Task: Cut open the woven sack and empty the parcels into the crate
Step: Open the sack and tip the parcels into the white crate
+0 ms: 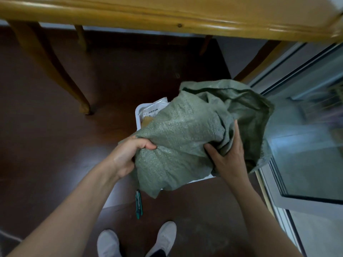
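Since it stands furthest left, bench leg (55,71): pale wood on the dark floor (46,127), well apart from the crate.
Left hand (128,154): clenched on the sack's near-left edge, fingers curled round a fold.
Utility knife (138,204): green, lying on the floor just below the sack's lowest corner, untouched by either hand. Any marking on it is too small to read.
Crate (138,115): white. Only its far-left corner and a strip of near rim show, since the sack covers the rest.
Parcels: a white mailer (156,106) leans in the crate's far-left corner, with a brown parcel (147,120) beside it.
Writing: the mailer carries a barcode label, but its text is not legible. No brand shows on the sack.
Sack (185,130): green woven cloth, crumpled and slack, held directly over the crate. Its long axis runs from the low near-left corner up to the hemmed far-right end.
Key relation: the crate lies straight below and slightly beyond both hands. The left hand is nearer the uncovered corner, so any remaining contents would probably drop that way.
Right hand (228,156): grasping a bunch of cloth on the sack's right side, thumb pressed in.
Glass door (306,127): just right of the sack.
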